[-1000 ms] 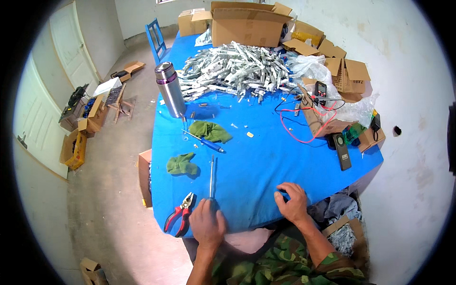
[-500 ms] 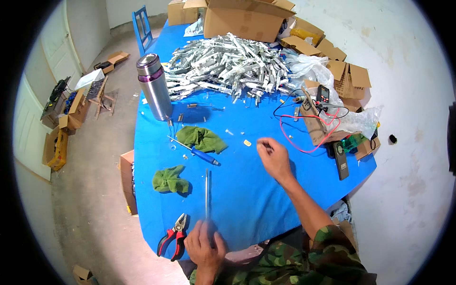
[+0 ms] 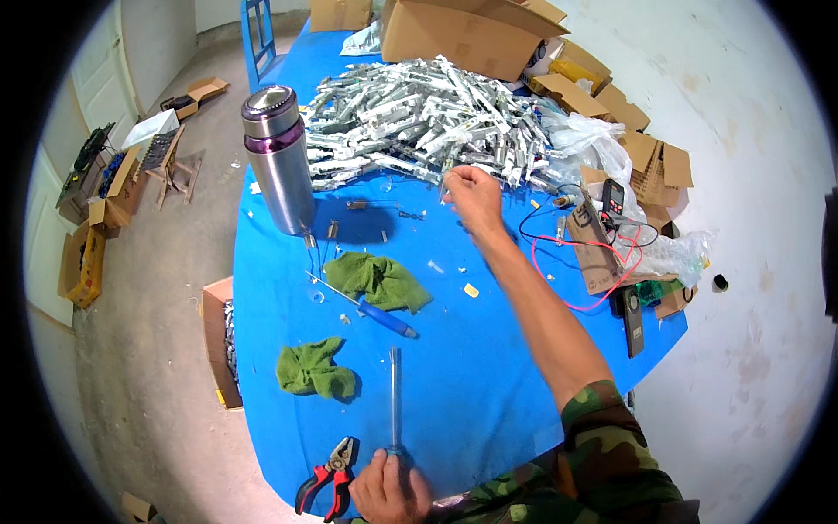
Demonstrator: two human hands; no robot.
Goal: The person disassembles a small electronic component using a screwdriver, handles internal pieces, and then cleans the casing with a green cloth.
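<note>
Near the table's front edge, my left hand (image 3: 389,491) is closed around the handle of a screwdriver (image 3: 395,402), whose metal shaft points away from me. My right hand (image 3: 474,201) reaches out to the near edge of a large heap of slim silver-white parts (image 3: 419,118). Its fingers are pinched together at one of these parts; whether they grip it is hard to see. Beside my left hand lie pliers (image 3: 328,480) with red and black handles. A second screwdriver (image 3: 384,320), blue-handled, rests against a green cloth (image 3: 377,281). Another green cloth (image 3: 314,368) lies closer to me.
A steel flask (image 3: 281,166) stands at the left of the blue table (image 3: 497,384). To the right are a meter (image 3: 613,199) with red and black leads, plastic bags and cartons. A large cardboard box (image 3: 463,39) sits behind the heap. Small loose bits lie mid-table.
My right hand has moved forward from mid-table to the edge of the heap. My left hand has closed on the screwdriver handle near the front edge. The whole view has shifted slightly.
</note>
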